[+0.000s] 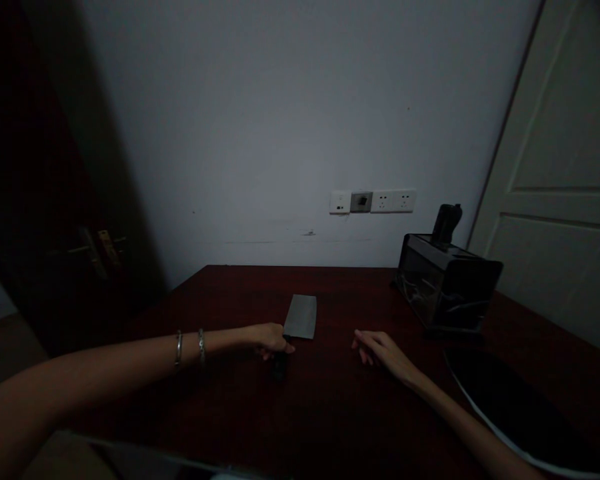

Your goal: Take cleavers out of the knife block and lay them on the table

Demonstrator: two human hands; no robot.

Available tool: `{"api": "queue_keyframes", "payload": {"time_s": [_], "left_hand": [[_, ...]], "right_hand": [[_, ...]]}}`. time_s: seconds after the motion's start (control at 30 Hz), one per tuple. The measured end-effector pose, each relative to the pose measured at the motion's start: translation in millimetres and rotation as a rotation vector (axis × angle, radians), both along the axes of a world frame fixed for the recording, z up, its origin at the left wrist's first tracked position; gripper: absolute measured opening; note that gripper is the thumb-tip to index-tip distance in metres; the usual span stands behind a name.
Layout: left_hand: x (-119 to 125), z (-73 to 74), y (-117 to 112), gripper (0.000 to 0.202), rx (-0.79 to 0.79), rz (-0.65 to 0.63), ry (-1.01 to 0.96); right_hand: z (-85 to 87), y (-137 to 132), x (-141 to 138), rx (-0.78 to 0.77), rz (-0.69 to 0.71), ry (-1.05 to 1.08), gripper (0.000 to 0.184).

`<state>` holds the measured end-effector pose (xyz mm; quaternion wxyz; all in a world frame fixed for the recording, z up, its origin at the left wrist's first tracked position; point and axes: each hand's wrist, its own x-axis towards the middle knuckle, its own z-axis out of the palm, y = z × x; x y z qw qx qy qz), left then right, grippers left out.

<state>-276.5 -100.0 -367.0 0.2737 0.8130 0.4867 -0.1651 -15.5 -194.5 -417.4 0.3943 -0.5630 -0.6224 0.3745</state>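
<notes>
A cleaver lies on the dark red table, its broad grey blade [301, 316] pointing away from me. My left hand [271, 338] is closed round the upper part of its black handle [279, 368], just behind the blade. Silver bracelets circle that wrist. To the right of the cleaver, my right hand [377, 349] is low over the tabletop, with loosely bent fingers and nothing visible in them. Whether it touches the wood is hard to tell. Farther right stands a black knife block [445, 287] with black handles [447, 223] sticking up from its top.
The dark red table [340, 413] reaches back to a pale wall [260, 133] with white sockets [393, 201]. A black item with a white edge [520, 407] lies at the right. Doors stand on both sides. The light is dim.
</notes>
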Motion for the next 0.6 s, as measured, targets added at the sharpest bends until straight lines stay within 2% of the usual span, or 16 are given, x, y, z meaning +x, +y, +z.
{"api": "queue_keyframes", "payload": {"time_s": [0.27,0.43,0.6], "left_hand": [[-0.3,0.7,3.0,0.047,-0.010,-0.050,0.010],[-0.8,1.2,11.2,0.048,-0.106,-0.116,0.021],[-0.9,-3.7,19.0,0.056,-0.181,-0.074,0.033]], "right_hand": [[-3.7,1.9,1.7,0.013,-0.001,-0.030,0.051],[-3.4,1.2,0.8,0.016,-0.004,-0.033,0.049],[-2.2,-0.2,-0.3,0.025,0.003,-0.034,0.048]]}}
